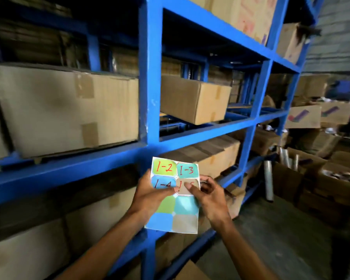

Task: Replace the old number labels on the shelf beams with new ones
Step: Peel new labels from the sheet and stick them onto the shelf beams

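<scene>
A large cardboard box [65,110] fills the left bay at mid-left of the frame, resting on a blue shelf beam [69,170] that runs diagonally across the centre. A blue upright post [151,77] stands at centre, and a smaller box [194,100] sits in the bay to its right.

The left forearm enters from the bottom left and rises toward lower centre. The left hand [152,196] grasps the label sheet [175,196] at its left edge, thumb laid across the front over the blue label, fingers behind. The sheet is held upright in front of the post, just below the beam. It shows a green label marked 1-2, a teal one marked 1-3, a blue one marked 1-4, and a tan one partly covered. Four unmarked labels occupy the lower half.

The right forearm enters from the bottom right. The right hand [208,194] is at the sheet's right edge, its thumb tip pressed on the tan label [187,186], fingers curled behind the edge; whether it is pinching the label or only touching it cannot be determined.

At the right of the frame, open boxes with film rolls [269,178] stand on the floor.
</scene>
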{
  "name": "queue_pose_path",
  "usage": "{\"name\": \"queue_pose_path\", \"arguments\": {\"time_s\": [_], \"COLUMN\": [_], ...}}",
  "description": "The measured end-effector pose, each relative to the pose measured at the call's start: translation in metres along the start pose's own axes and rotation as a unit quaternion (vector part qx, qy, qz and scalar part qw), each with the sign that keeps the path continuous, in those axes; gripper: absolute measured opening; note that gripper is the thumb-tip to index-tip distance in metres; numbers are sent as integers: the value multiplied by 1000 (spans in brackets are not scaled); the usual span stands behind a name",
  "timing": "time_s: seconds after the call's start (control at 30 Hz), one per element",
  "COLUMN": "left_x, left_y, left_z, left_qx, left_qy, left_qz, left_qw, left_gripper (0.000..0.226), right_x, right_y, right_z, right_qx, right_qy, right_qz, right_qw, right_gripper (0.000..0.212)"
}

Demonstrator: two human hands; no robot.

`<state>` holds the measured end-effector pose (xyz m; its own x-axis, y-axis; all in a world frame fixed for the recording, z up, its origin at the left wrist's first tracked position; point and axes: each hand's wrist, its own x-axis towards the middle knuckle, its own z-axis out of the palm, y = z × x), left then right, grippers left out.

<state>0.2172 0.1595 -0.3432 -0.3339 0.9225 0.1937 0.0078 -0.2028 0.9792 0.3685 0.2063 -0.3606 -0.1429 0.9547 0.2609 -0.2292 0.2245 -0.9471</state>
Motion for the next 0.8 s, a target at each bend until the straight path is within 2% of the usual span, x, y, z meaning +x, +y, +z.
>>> {"name": "queue_pose_path", "arguments": {"time_s": [0.07, 0.17, 0.27, 0.37, 0.63, 0.73, 0.8], "left_x": [3, 10, 13, 15, 27, 33, 39], "left_y": [14, 37, 66, 92, 156, 191, 221], "left_z": [-27, -70, -107, -135, -182, -195, -204], "left_qx": [10, 25, 50, 79, 221, 320, 381], "left_qy": [19, 49, 67, 80, 132, 174, 198], "left_qz": [19, 63, 114, 158, 230, 286, 326], "left_qw": [1000, 996, 990, 981, 939, 887, 842], "left_gripper": [48, 55, 50, 49, 46, 47, 47], "right_x": [5, 14, 21, 28, 51, 63, 74], "right_y": [-8, -32, -62, -86, -135, -167, -197], "right_z": [27, 73, 128, 173, 247, 263, 274], "right_qx": [-22, -136, -222, -274, -201, -113, -76], "right_qy": [4, 51, 5, -42, -125, -127, -122], "right_qz": [-30, -166, -286, -325, -355, -369, -398], "right_qw": [999, 975, 932, 904, 905, 914, 906], "right_gripper": [26, 27, 22, 20, 7, 17, 14]}}
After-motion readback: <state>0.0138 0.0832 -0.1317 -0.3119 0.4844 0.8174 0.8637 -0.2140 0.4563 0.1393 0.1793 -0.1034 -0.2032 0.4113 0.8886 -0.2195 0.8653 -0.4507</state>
